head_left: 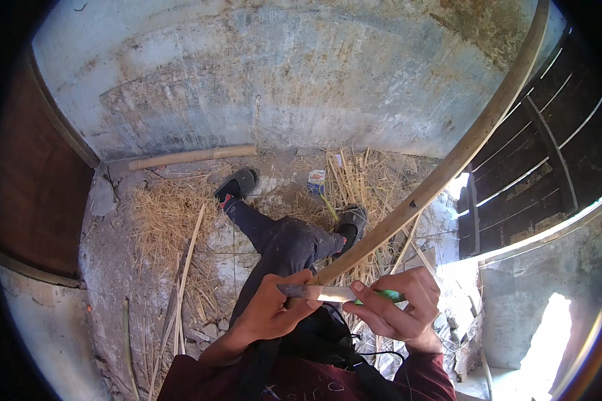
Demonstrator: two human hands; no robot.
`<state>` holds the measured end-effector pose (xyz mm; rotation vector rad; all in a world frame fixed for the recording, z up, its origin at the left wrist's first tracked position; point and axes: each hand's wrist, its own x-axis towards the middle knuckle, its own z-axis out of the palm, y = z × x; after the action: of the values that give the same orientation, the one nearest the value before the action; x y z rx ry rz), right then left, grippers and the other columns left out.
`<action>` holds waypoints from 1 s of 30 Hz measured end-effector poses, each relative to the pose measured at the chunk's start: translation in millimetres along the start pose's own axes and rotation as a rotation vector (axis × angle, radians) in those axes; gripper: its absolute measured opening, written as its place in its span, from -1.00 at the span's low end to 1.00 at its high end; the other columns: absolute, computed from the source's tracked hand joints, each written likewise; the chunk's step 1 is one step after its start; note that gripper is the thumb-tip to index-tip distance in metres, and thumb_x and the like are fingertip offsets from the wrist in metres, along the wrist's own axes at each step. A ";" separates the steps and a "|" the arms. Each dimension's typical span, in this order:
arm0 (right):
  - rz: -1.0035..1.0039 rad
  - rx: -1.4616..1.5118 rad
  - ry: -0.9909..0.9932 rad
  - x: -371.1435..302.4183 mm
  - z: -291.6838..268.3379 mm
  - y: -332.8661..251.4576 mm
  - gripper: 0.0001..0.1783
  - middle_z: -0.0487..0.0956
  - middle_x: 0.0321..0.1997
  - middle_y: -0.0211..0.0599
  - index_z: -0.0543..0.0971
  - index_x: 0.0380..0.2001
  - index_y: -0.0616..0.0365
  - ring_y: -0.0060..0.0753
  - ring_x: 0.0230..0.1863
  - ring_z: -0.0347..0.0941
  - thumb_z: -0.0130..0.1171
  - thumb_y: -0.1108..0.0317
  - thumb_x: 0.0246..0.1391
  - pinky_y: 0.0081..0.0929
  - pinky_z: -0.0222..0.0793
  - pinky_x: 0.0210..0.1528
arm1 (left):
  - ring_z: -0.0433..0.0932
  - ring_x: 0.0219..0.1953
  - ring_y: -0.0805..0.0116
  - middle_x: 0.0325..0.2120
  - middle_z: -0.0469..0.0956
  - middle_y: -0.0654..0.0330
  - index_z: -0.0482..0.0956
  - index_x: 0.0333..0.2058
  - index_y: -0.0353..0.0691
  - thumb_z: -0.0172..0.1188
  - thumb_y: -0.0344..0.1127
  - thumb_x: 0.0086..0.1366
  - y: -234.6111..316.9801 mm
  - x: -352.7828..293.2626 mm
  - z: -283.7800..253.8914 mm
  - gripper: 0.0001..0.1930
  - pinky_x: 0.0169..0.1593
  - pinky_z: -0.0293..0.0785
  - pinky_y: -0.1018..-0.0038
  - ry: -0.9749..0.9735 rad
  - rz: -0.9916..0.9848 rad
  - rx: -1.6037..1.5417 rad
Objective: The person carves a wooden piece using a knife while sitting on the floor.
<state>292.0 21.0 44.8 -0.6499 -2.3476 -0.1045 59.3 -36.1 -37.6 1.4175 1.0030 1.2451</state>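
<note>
My right hand (408, 309) is closed round the green handle of a knife (328, 293), its thumb pressed along the back end of the blade. The blade points left and lies across the near end of a long brown bamboo pole (427, 190). That end is gripped by my left hand (274, 313), with thumb and fingers close to the blade's dark tip. From my lap the pole slants up to the far right, past the top of the view. My fingers hide part of the pole's near end.
Piles of straw-coloured shavings (170, 207) cover the floor round my shoes. A short bamboo piece (194, 157) lies by the stained wall (247, 80). Thin strips (190, 267) lie at left, beside a small printed packet (316, 180) further right. Dark slatted boards (535, 167) stand at right.
</note>
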 end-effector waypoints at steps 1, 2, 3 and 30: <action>-0.002 0.003 0.001 0.1 1.4 0.2 -0.57 0.54 -0.42 -0.62 0.85 -0.26 -0.13 -0.55 -0.47 0.45 0.69 0.01 -0.26 -0.46 0.26 -0.46 | 0.27 -0.61 0.43 -0.61 0.33 0.26 0.71 -0.19 -0.25 0.21 0.07 0.50 -1.1 -0.3 -0.7 -0.57 -0.48 0.12 0.36 0.003 0.000 0.002; 0.012 0.026 -0.001 -0.3 3.6 1.1 -0.56 0.54 -0.42 -0.60 0.85 -0.26 -0.12 -0.54 -0.48 0.46 0.69 0.01 -0.27 -0.47 0.28 -0.48 | 0.27 -0.59 0.43 -0.59 0.32 0.26 0.70 -0.17 -0.25 0.18 0.09 0.51 -3.7 -0.5 -1.7 -0.55 -0.47 0.12 0.35 -0.009 0.022 0.050; 0.026 0.049 -0.004 -0.8 5.9 2.1 -0.54 0.54 -0.42 -0.58 0.85 -0.25 -0.11 -0.54 -0.49 0.47 0.70 0.00 -0.28 -0.48 0.29 -0.51 | 0.28 -0.57 0.42 -0.56 0.31 0.26 0.69 -0.15 -0.26 0.14 0.11 0.53 -4.9 -0.9 -2.4 -0.53 -0.46 0.12 0.34 -0.022 0.044 0.097; -0.032 0.098 -0.024 -2.1 8.2 -2.8 -0.62 0.57 -0.33 -0.46 0.79 -0.19 -0.12 -0.54 -0.50 0.55 0.69 0.21 -0.14 -0.56 0.48 -0.55 | 0.23 -0.57 0.48 -0.59 0.27 0.31 0.48 -0.42 -0.22 0.25 0.19 0.45 -4.5 -1.7 4.7 -0.46 -0.49 0.10 0.38 0.049 0.011 0.076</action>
<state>287.1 19.7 37.6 -0.5683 -2.3706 0.0044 63.9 -37.5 -42.4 1.4581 1.0872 1.2670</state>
